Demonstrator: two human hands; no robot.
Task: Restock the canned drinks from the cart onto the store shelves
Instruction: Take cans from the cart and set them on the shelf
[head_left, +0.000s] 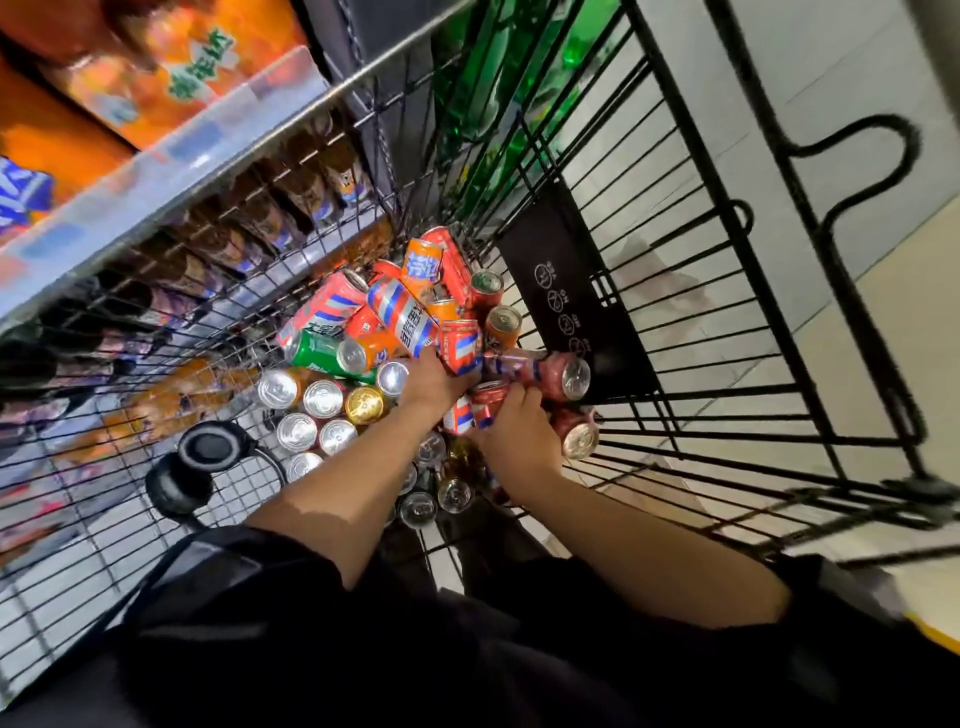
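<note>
Both hands down inside the black wire cart (675, 291), close together among loose drink cans. Left hand (434, 382) reaching into the heap, fingers curled against an orange can with blue and white stripes (460, 347); cannot tell whether actually gripped. Right hand (519, 436) just beside it, fingers closed over a red can (488, 397), with a pinkish-red can (545, 371) lying on its side just beyond the fingertips. Ahead of the left hand, a jumble of orange and red cans and one green can (324, 352). Left of the left forearm, upright cans (322, 400) showing silver and gold tops. Further left, beyond the cart's wire side, store shelves (156, 171) lined with blurred bottles.
</note>
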